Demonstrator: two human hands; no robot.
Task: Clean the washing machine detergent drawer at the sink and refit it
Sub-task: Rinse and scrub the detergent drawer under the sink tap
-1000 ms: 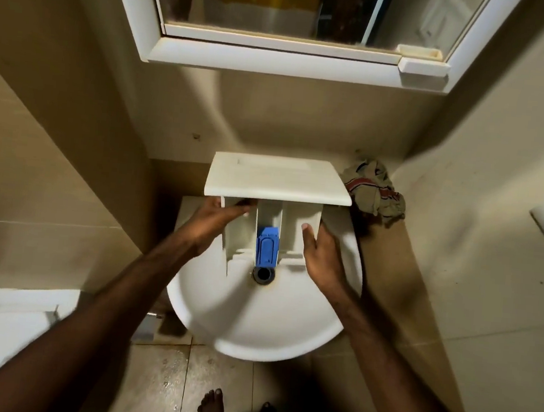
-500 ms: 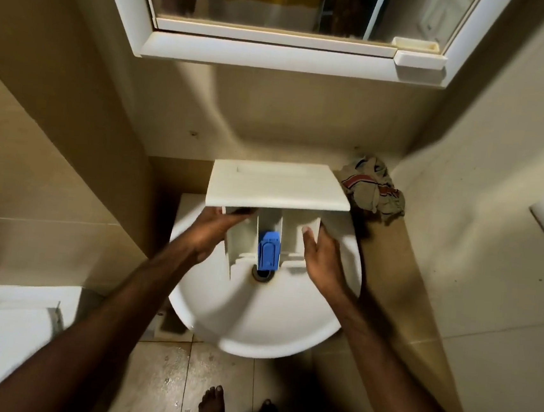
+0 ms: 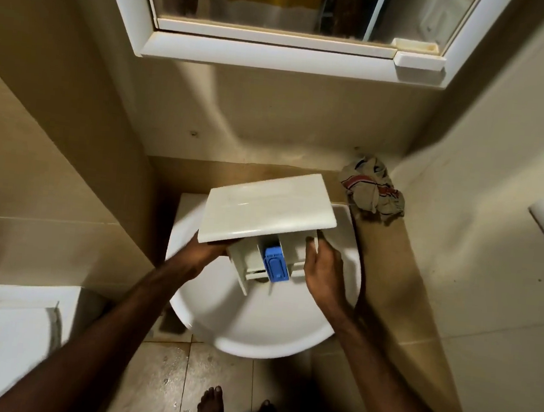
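The white detergent drawer (image 3: 269, 207) hangs over the white sink (image 3: 252, 323), its wide front panel facing up and tilted, right end raised. A blue softener insert (image 3: 275, 264) sits in its middle compartment. My left hand (image 3: 204, 254) grips the drawer's left side under the panel. My right hand (image 3: 322, 270) holds the right side wall, fingers pointing up. The drain is hidden behind the drawer.
A crumpled rag (image 3: 371, 192) lies on the ledge at the sink's back right. A white-framed window (image 3: 285, 54) is above. A white toilet cistern (image 3: 9, 330) stands at the lower left. Walls close in on both sides. Bare feet (image 3: 234, 411) rest on the wet tiled floor.
The drawer has turned counter-clockwise and tilted, its right end now higher. Both hands kept their grip and moved with it.
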